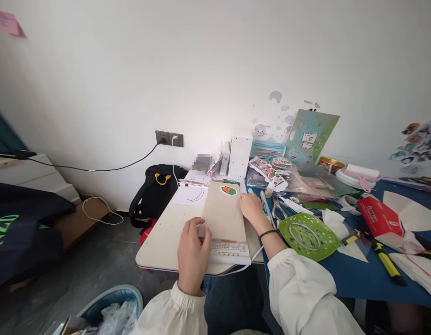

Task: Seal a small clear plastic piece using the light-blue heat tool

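Observation:
A beige cardboard piece [224, 216] lies on the small cream table, with an orange-and-green carrot sticker [228, 190] near its far end. My left hand [193, 251] is at its near left edge, thumb and fingers apart and gripping nothing I can see. At the far right edge, my right hand [253, 208] has its fingers curled closed against the cardboard; the fingertips are partly hidden. Beneath the near end, a white printed sheet [230, 252] sticks out. To the left of the cardboard lies a paper with a curved line drawn on it [190, 195].
The blue table on the right holds a green dish [308, 236], a yellow-black cutter [387, 263], pliers [278, 208], a red packet [380, 216] and plastic bags. A white box [240, 156] stands behind. A black backpack [158, 190] and a bin [133, 294] are at left.

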Tool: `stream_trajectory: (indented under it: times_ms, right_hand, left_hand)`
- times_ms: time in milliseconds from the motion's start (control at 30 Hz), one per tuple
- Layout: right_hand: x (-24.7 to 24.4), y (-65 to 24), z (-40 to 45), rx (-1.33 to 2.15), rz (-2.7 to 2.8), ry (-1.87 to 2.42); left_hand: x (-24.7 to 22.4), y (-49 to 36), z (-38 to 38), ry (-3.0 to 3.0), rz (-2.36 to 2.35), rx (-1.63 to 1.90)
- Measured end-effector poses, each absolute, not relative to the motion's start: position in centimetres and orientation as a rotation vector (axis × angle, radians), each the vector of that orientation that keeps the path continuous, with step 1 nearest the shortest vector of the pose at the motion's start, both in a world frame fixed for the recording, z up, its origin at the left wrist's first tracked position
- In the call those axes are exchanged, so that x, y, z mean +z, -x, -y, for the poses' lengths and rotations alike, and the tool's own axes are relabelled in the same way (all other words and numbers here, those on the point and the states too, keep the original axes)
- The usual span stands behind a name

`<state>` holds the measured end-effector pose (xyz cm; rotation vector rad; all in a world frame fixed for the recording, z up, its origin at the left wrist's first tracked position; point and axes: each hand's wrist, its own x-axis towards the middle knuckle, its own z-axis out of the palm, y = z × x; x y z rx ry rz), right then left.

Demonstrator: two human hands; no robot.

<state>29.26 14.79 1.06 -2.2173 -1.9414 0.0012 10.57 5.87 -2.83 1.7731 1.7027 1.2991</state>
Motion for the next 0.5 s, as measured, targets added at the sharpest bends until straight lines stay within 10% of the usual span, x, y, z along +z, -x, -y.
stream_trajectory:
  times_ms: [500]
  right_hand:
    - [4.8, -6.7, -9.8, 0.71, 2.271, 1.102]
  left_hand:
    - [-5.8, -10.1, -8.4, -1.844, -1.697, 1.555]
